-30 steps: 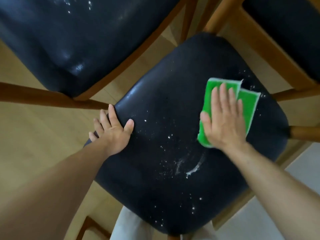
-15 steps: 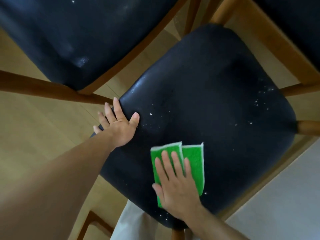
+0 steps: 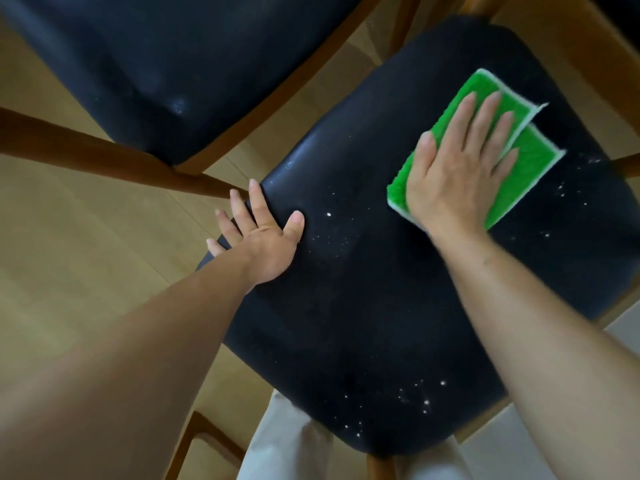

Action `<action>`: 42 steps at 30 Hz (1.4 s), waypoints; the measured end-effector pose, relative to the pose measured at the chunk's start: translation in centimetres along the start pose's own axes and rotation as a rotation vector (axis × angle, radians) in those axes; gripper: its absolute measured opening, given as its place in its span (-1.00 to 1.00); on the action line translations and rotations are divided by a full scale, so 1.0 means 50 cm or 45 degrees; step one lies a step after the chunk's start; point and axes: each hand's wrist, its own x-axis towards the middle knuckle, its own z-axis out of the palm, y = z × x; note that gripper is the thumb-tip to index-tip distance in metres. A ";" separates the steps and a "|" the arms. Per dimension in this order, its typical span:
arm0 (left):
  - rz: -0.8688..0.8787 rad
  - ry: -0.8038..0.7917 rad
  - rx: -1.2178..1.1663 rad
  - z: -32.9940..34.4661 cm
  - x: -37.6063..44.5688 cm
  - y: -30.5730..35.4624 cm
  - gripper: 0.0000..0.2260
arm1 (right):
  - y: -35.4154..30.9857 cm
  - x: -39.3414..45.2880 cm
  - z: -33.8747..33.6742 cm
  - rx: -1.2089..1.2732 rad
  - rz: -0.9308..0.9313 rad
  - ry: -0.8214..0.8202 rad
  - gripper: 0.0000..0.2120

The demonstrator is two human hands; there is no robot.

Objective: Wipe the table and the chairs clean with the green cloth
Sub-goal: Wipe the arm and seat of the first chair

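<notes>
Right hand (image 3: 457, 174) lies flat, fingers spread, pressing the folded cloth (image 3: 519, 161) onto the seat's (image 3: 363, 289) far right part. Left hand (image 3: 263, 237) rests open on the seat's left edge. White specks (image 3: 422, 396) dot the seat.

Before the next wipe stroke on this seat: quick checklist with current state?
1. Green cloth flat under right hand: ok, palm and fingers spread on it.
2. Cloth fold intact: not ok, far corner has slid apart into two layers.
3. Left hand bracing seat edge: ok.
4. Seat clean: not ok, white specks near the front edge and more to the right of the cloth.
5. Neighbouring chair seat clean: not ok, pale smudges.
6. Table state: cannot tell, out of view.
</notes>
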 end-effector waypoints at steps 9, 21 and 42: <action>-0.076 -0.062 -0.789 -0.060 -0.001 -0.021 -0.47 | -0.067 -0.406 0.077 -0.158 -1.236 -0.420 -0.37; -0.155 0.106 -1.217 -0.097 0.005 -0.027 -0.32 | -0.067 0.054 0.002 0.024 -0.118 0.005 -0.38; -0.349 0.219 -1.529 -0.155 -0.004 -0.023 -0.39 | -0.186 0.000 0.021 -0.253 -0.781 -0.203 -0.45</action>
